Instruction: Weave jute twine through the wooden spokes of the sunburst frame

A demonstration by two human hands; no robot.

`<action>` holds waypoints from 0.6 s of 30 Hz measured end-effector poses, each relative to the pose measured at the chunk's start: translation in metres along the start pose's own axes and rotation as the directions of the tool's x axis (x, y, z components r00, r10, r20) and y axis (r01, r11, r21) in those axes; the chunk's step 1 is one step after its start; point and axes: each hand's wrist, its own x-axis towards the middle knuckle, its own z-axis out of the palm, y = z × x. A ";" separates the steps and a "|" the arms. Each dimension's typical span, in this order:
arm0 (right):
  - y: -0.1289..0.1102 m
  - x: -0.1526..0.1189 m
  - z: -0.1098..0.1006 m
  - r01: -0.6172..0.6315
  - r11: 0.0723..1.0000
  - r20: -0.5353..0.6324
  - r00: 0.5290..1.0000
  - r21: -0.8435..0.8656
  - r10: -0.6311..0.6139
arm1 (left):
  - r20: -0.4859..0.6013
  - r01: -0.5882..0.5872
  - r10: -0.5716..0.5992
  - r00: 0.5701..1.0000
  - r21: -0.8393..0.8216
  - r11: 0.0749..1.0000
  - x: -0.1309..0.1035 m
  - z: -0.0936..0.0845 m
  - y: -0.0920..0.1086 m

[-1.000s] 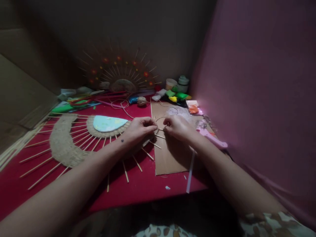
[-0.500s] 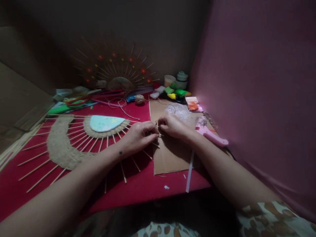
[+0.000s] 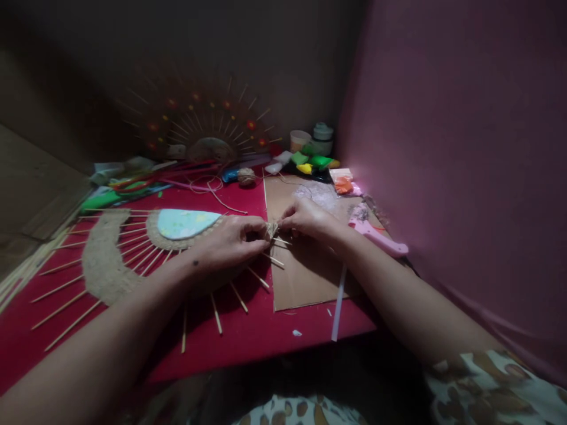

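A half-round piece of thin sticks, woven with a broad twine band (image 3: 104, 254), lies on the red table. At its centre is a pale blue padded half-circle (image 3: 186, 224) with a woven rim. My left hand (image 3: 233, 241) is closed, thumb and fingers pinching the right end of the twine weaving (image 3: 271, 229) around the sticks. Close beside it, my right hand (image 3: 305, 217) pinches at the same end with its fingertips; the strand there is too fine to see clearly. Stick ends poke out below both hands. Much of the band lies hidden under my left hand and forearm.
Under my right hand lies a cardboard sheet (image 3: 301, 277). A pink glue gun (image 3: 378, 239) and a glue stick (image 3: 339, 307) are to the right. Behind are a twine ball (image 3: 246, 176), coloured clay packets (image 3: 319, 162), a cup (image 3: 300, 140) and a finished stick fan (image 3: 212, 127).
Both hands have shifted slightly left, and more of the woven end now shows between them. The whole view has moved a little.
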 end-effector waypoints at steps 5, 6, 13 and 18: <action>0.004 0.002 0.002 -0.036 0.997 0.006 0.999 0.065 0.036 | -0.032 -0.116 0.116 0.993 0.011 0.993 -0.001 0.008 0.007; 0.005 0.003 0.002 -0.039 0.993 0.019 0.999 0.109 0.038 | -0.050 -0.182 0.184 0.982 0.045 0.982 -0.001 0.012 0.009; 0.010 0.002 0.000 -0.019 0.926 0.094 0.995 0.378 -0.018 | -0.113 -0.439 0.530 0.841 0.431 0.788 0.000 0.045 0.009; 0.017 0.008 0.002 -0.019 0.923 0.061 0.998 0.384 -0.005 | -0.056 -0.463 0.600 0.798 0.580 0.670 -0.005 0.054 0.020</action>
